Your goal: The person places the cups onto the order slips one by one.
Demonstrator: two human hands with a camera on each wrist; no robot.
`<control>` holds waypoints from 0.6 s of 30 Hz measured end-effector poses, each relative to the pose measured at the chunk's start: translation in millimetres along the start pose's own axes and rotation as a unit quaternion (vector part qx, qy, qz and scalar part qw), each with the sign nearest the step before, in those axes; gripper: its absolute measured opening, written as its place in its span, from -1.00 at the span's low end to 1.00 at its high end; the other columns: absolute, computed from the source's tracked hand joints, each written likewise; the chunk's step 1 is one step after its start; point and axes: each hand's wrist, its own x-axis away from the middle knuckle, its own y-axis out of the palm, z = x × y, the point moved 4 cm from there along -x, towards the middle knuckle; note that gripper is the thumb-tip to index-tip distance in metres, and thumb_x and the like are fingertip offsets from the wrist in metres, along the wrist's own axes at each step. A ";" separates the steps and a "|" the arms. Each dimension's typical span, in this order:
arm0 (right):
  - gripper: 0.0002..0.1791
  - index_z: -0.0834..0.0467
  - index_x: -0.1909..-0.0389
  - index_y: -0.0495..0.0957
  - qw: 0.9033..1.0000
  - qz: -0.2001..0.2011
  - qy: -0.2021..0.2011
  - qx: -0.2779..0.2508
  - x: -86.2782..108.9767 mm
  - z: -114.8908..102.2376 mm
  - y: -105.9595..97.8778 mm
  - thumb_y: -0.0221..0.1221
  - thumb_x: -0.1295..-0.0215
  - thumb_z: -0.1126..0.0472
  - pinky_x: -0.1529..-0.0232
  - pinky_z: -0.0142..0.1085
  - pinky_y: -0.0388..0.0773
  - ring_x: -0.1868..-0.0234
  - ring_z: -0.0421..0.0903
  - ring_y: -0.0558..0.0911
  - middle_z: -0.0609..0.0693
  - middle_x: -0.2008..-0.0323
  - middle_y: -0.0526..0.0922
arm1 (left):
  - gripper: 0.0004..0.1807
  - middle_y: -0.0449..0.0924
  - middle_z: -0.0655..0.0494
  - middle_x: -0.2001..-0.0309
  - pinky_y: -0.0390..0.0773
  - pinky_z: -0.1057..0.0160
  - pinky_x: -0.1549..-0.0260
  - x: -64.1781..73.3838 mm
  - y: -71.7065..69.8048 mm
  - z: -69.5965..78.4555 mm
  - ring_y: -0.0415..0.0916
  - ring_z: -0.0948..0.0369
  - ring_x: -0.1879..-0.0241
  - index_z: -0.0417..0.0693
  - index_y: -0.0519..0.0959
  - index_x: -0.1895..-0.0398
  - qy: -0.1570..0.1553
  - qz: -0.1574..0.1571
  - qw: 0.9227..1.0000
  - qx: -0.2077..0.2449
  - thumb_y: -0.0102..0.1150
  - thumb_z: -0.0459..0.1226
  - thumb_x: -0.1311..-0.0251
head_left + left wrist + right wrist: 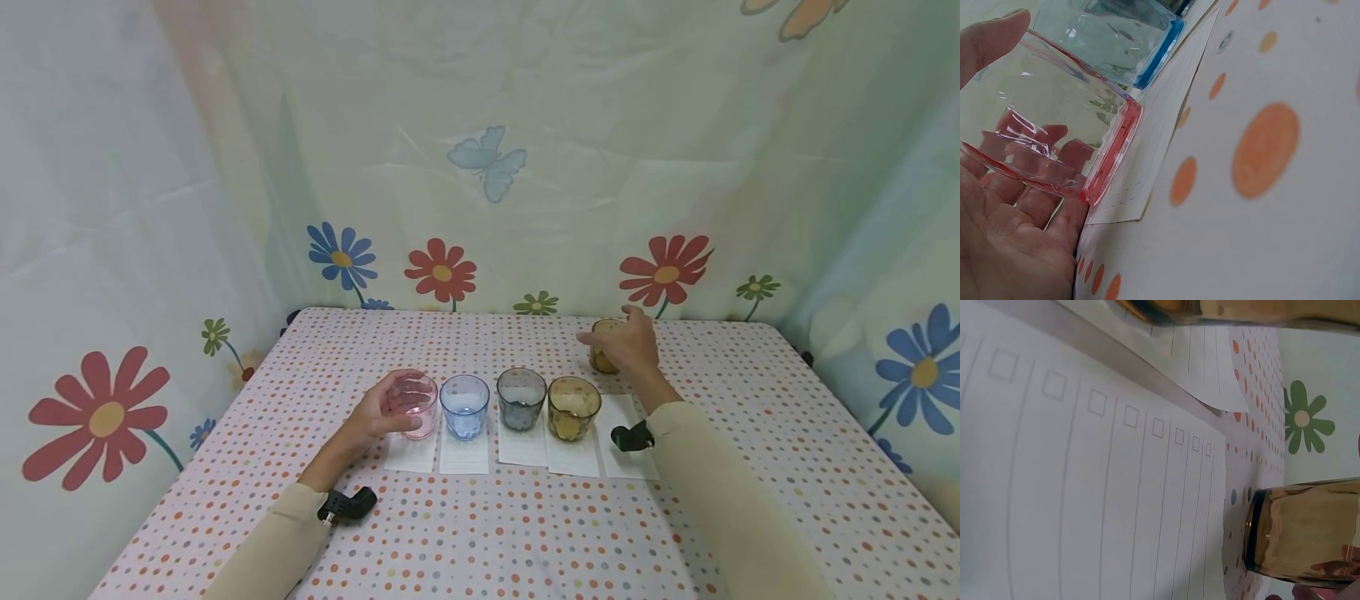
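My left hand holds a pink glass from the left, thumb in front and fingers behind. The left wrist view shows those fingers through the clear wall of the pink glass, its base close over a paper sheet. Toward the back right, my right hand grips an amber glass, thumb reaching over its left side. In the right wrist view this amber glass stands past the far edge of a lined sheet, with fingertips just visible at the lower corner.
Between the hands stand a blue glass, a grey glass and a second amber glass, side by side on paper sheets. A bare sheet lies right of them. Dotted cloth covers the table; a floral curtain hangs behind.
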 end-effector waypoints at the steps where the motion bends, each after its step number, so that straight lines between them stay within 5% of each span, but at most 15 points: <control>1: 0.21 0.16 -0.61 -0.06 1.000 0.001 0.001 0.001 -0.5 0.8 -0.3 0.46 -0.10 -0.12 -0.40 0.33 0.22 -0.48 0.33 0.19 0.30 -0.55 0.08 | -0.20 0.37 -0.43 -0.31 0.49 0.02 -0.30 -0.2 0.2 -0.1 0.36 -0.34 -0.31 -0.29 0.22 -0.44 0.002 -0.002 1.000 0.002 0.37 -0.40 -0.15; 18: 0.31 0.25 -0.59 -0.06 0.999 -0.012 -0.015 0.036 -5.5 7.7 2.3 0.44 -0.04 -0.32 -0.42 0.29 0.22 -0.48 0.36 0.18 0.35 -0.52 0.11 | -0.17 0.36 -0.47 -0.30 0.54 0.06 -0.25 -1.7 2.2 2.0 0.33 -0.40 -0.30 -0.36 0.18 -0.44 0.006 -0.003 1.000 0.015 0.39 -0.40 -0.14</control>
